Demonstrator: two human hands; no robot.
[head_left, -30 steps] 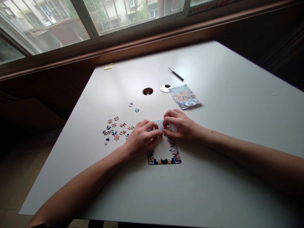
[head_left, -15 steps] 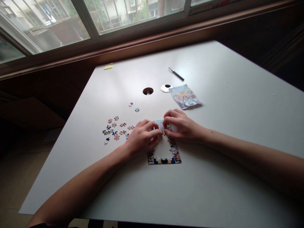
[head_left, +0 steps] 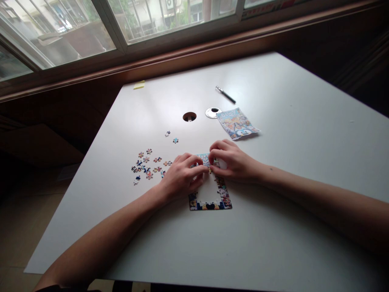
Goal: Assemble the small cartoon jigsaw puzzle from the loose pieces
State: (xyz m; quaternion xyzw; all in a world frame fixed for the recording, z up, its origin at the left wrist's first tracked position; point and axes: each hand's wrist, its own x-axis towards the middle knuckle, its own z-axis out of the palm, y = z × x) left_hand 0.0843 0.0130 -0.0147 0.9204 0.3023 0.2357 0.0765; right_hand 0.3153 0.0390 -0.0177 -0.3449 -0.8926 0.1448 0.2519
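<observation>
1. A small yellow paper slip (head_left: pixel 139 84) lies flat on the smooth white table (head_left: pixel 298 134), near the table's far-left corner.
2. At 6 o'clock from the slip is a scatter of small multicoloured interlocking puzzle pieces (head_left: pixel 146 170); the nearest sits just beside the left wrist.
3. Between 1 and 2 o'clock from the scatter lie 2 strays: a dark-and-white puzzle piece (head_left: pixel 167 133) and a light-blue-centred puzzle piece (head_left: pixel 175 140).
4. At about 3 o'clock from the scatter is the bare left hand (head_left: pixel 184 174), fingers bent over the puzzle's left side; whether it grips a piece I cannot tell.
5. At 12 o'clock from that hand is a dark round hole (head_left: pixel 187 116) in the table.
6. At 3 o'clock from the left hand, partly under both hands, lies a rectangular printed jigsaw border (head_left: pixel 225 198) with a pale middle and a dark-blue-and-yellow near edge.
7. At 12 o'clock from the border is a round whitish disc (head_left: pixel 210 115) with a dark opening.
8. At 1 o'clock from the disc lies a slim black pen with a clear end (head_left: pixel 225 95).
9. The bare right hand (head_left: pixel 232 164) is curled, fingertips at the border's 1 o'clock corner; its grip is unclear.
10. At 1 o'clock from it, a blue-and-orange printed paper sheet (head_left: pixel 238 123) overlaps the disc.
</observation>
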